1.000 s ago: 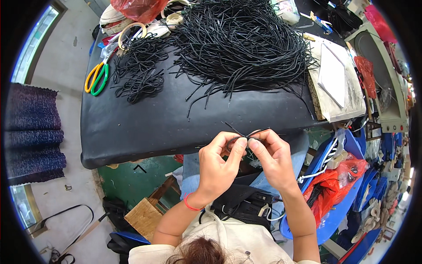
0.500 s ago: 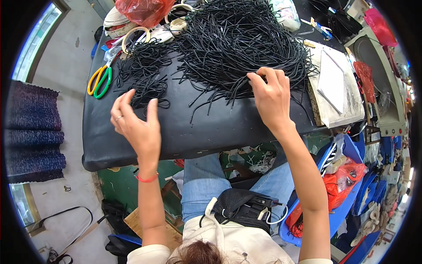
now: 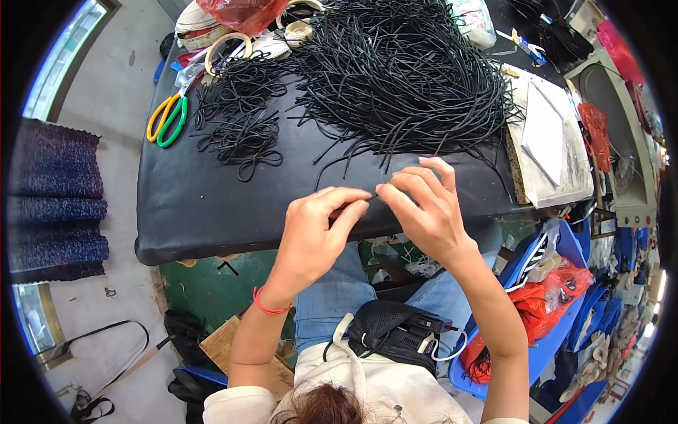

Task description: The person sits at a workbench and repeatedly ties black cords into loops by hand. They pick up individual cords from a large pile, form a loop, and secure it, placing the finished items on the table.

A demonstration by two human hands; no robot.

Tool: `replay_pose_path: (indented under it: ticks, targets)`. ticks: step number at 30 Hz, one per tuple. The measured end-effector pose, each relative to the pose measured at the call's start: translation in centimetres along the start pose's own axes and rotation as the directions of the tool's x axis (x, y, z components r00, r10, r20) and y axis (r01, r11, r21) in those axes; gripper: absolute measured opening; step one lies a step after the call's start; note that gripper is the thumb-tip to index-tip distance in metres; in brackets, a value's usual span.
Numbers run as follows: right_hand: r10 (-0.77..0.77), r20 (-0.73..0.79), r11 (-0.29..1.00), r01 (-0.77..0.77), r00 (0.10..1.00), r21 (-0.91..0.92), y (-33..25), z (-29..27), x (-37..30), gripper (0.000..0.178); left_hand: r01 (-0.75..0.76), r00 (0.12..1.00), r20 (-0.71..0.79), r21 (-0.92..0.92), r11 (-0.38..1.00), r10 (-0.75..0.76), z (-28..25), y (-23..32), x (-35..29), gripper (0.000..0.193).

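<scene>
A blue bin (image 3: 558, 339) sits at about four o'clock, below the tabletop (image 3: 212, 212) edge; inside it lies a red plastic bag (image 3: 558, 307) and something white with dark stripes, though I cannot tell what that is; a second red bag (image 3: 240, 10) rests at twelve o'clock on the far side of the tabletop, and what is in it is hidden; the big pile of black cords (image 3: 402, 71) fills the top middle of the black tabletop, and a small heap of looped cords (image 3: 240, 127) lies at about ten o'clock, just beside the yellow and green scissors (image 3: 166, 120); the left hand (image 3: 314, 233) and the right hand (image 3: 424, 208) meet at the near edge of the tabletop, right in the middle; the fingers (image 3: 357, 205) of the left hand are pinched narrow on one thin black cord (image 3: 372, 198), and the right hand's fingers pinch the same cord from the other side, so the fingertips almost touch; half a second ago the hands were far apart, the left one spread open at nine o'clock over the bare tabletop and the right one up in the big pile; now both have come back close to the body and hold the one cord between them.
</scene>
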State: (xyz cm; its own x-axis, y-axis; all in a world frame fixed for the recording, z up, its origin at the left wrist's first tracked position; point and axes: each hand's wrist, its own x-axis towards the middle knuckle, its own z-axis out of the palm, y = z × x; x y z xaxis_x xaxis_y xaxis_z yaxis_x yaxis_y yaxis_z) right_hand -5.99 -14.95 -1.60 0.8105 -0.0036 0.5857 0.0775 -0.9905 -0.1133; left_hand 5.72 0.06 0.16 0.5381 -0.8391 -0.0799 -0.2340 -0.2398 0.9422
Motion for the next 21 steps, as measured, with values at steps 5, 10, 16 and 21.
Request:
replay_pose_path:
  ticks: [5,10,16,21]
  targets:
    - [0.345,-0.087,0.914,-0.313,0.935,0.26,-0.1,-2.3,0.9,0.028,0.216,0.975,0.172,-0.565,0.796,-0.143,-0.9,-0.8,-2.0,0.017]
    - [0.417,-0.141,0.875,-0.354,0.898,0.33,-0.7,-2.3,1.7,0.02,0.257,0.962,0.156,-0.787,0.561,-0.222,-0.2,-1.0,-1.7,0.016]
    - [0.451,-0.119,0.845,-0.381,0.885,0.375,0.0,-2.0,2.3,0.016,0.2,0.963,0.056,-0.802,0.562,-0.264,-1.7,-1.6,-2.4,0.015]
    - [0.419,-0.013,0.82,-0.372,0.908,0.436,-4.5,-0.4,3.4,0.019,0.106,0.96,-0.084,-0.774,0.624,-0.266,0.8,-1.4,-1.9,0.019]
